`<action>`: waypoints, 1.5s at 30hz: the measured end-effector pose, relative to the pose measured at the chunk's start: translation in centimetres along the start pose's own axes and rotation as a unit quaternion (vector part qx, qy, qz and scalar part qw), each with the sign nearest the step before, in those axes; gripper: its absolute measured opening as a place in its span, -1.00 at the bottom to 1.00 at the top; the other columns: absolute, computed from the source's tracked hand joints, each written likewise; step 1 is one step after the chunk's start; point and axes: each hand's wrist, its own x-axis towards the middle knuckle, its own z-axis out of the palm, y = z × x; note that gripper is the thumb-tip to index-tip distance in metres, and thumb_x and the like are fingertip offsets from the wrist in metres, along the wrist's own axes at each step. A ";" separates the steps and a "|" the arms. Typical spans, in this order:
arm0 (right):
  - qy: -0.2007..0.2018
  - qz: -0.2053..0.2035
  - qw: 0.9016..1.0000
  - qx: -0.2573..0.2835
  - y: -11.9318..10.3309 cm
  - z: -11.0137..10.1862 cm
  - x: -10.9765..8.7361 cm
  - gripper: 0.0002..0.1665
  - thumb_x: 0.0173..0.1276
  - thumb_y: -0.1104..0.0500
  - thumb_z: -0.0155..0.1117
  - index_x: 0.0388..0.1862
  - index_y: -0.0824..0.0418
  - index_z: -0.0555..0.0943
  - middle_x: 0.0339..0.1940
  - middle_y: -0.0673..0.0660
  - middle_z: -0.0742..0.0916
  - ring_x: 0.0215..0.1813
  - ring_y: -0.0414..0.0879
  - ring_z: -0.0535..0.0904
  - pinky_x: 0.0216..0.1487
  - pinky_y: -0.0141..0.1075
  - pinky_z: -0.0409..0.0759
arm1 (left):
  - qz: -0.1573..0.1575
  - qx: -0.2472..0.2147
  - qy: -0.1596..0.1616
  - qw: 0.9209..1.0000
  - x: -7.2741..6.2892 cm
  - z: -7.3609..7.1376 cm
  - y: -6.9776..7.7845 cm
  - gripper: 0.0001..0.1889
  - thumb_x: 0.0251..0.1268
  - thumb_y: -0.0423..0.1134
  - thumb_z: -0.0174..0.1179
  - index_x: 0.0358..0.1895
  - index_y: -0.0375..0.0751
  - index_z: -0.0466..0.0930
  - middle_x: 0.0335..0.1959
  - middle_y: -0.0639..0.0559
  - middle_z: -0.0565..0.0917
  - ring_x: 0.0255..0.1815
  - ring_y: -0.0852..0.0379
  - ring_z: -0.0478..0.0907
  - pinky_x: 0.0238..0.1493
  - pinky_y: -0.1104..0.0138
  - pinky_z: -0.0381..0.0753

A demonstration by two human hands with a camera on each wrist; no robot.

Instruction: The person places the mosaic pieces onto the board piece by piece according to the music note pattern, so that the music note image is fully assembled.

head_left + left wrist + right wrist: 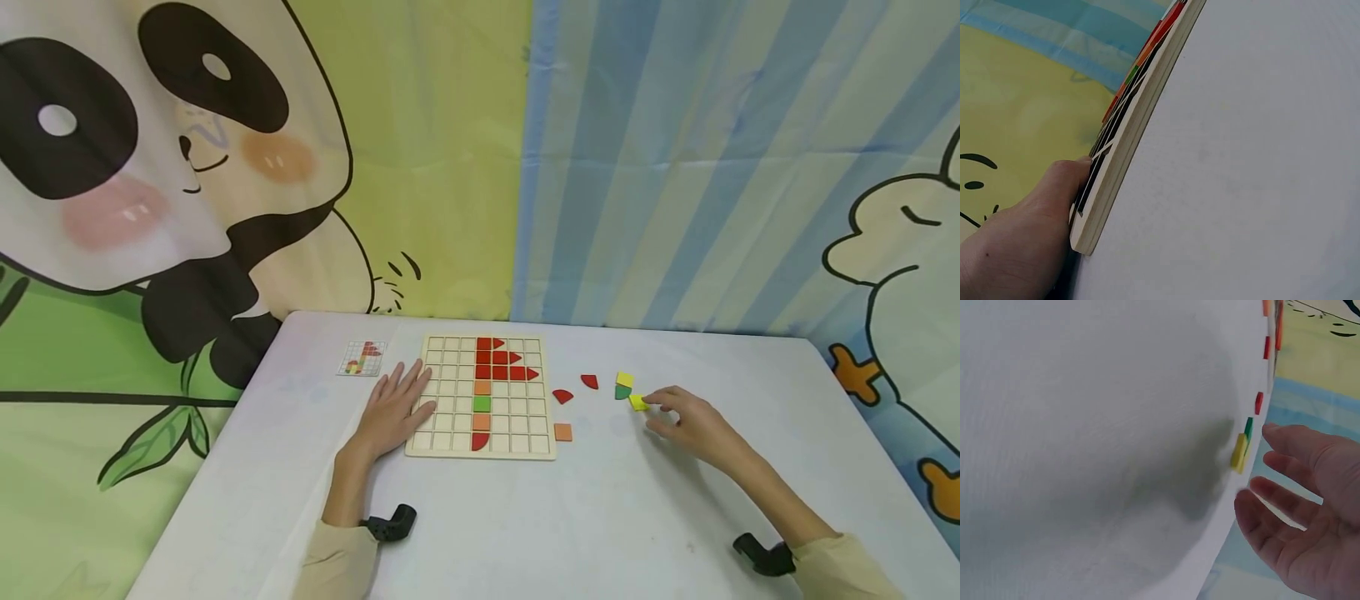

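Observation:
My left hand (393,408) lies flat with spread fingers on the left edge of a wooden grid board (517,447); the left wrist view shows the thumb on its rim. Red squares and pointed pieces fill part of the top rows, with an orange, green, orange and rounded red piece below. Over on the right, my right hand (693,423) hovers with loosely bent fingers, fingertips right by a yellow tile (638,403). In the right wrist view that yellow tile (1239,453) lies on the table, and a gap shows between thumb and fingers.
Beyond the near tile lie another yellow tile (625,378) and a green piece (622,392). Two red rounded pieces (589,382) and an orange square (563,432) sit right of the board. A pattern card (362,358) lies at the board's upper left.

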 end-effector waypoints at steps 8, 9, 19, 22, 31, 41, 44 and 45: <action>-0.037 -0.055 0.995 -0.068 0.8 0.4 0.7 -0.69 0.25 0.33 0.51 -0.01 0.33 0.76 0.17 0.38 0.73 0.22 0.37 0.62 0.18 0.19 0.65 | 0.001 -0.003 -0.007 1.000 0.2 -0.1 0.3 -0.27 0.60 0.11 0.00 0.68 -0.09 0.07 0.73 -0.06 0.00 0.75 -0.20 -0.23 0.68 -0.19 -0.26; -0.034 -0.065 0.995 -0.071 0.8 0.4 0.8 -0.73 0.23 0.34 0.52 -0.07 0.32 0.76 0.11 0.36 0.75 0.18 0.34 0.65 0.16 0.17 0.67 | 0.000 -0.003 -0.007 1.000 0.2 -0.2 0.3 -0.27 0.60 0.11 0.00 0.68 -0.09 0.07 0.73 -0.06 0.00 0.75 -0.20 -0.23 0.68 -0.18 -0.26; -0.012 -0.091 0.992 -0.084 1.1 1.0 1.6 -0.80 0.16 0.43 0.53 -0.35 0.18 0.70 -0.04 0.27 0.79 0.02 0.24 0.70 0.02 0.04 0.73 | 0.002 0.004 -0.007 1.000 0.3 -0.1 0.3 -0.27 0.61 0.11 0.01 0.67 -0.09 0.09 0.73 -0.05 0.01 0.75 -0.20 -0.21 0.68 -0.18 -0.22; -0.008 -0.114 0.990 -0.088 1.1 0.9 1.8 -0.79 0.14 0.43 0.55 -0.36 0.18 0.71 -0.11 0.22 0.80 -0.04 0.17 0.73 -0.02 -0.01 0.75 | 0.001 0.003 -0.005 1.000 0.2 -0.2 0.3 -0.27 0.60 0.11 0.01 0.67 -0.10 0.09 0.73 -0.06 0.01 0.75 -0.21 -0.20 0.67 -0.19 -0.22; -0.005 -0.134 0.987 -0.089 2.0 0.9 2.3 -0.80 0.14 0.42 0.55 -0.33 0.16 0.76 -0.13 0.15 0.80 -0.05 0.13 0.72 0.01 -0.03 0.75 | -0.004 0.003 -0.002 1.000 0.1 -0.2 0.3 -0.27 0.60 0.11 0.02 0.67 -0.10 0.09 0.73 -0.06 0.02 0.75 -0.20 -0.20 0.68 -0.19 -0.23; 0.043 -0.200 0.977 -0.052 0.8 1.6 2.6 -0.69 0.07 0.39 0.62 -0.24 0.10 0.78 -0.19 0.01 0.76 -0.10 -0.01 0.68 -0.05 -0.07 0.77 | -0.006 0.001 -0.004 1.000 -0.1 -0.3 0.4 -0.27 0.60 0.11 0.02 0.67 -0.10 0.09 0.73 -0.05 0.01 0.75 -0.20 -0.21 0.68 -0.18 -0.23; 0.069 -0.257 0.964 -0.021 -2.0 2.7 3.1 -0.65 0.02 0.39 0.66 -0.24 0.10 0.77 -0.20 -0.02 0.76 -0.13 -0.08 0.66 -0.10 -0.17 0.77 | -0.006 0.000 -0.004 1.000 -0.1 -0.3 0.4 -0.27 0.60 0.11 0.02 0.67 -0.10 0.09 0.73 -0.05 0.01 0.75 -0.20 -0.22 0.68 -0.18 -0.23; 0.073 -0.280 0.957 -0.014 -3.3 3.0 3.4 -0.65 0.01 0.38 0.67 -0.25 0.10 0.77 -0.20 -0.02 0.76 -0.14 -0.10 0.66 -0.13 -0.21 0.76 | -0.006 -0.001 -0.005 1.000 -0.1 -0.4 0.4 -0.27 0.60 0.11 0.02 0.67 -0.09 0.08 0.73 -0.05 0.00 0.75 -0.20 -0.22 0.68 -0.18 -0.23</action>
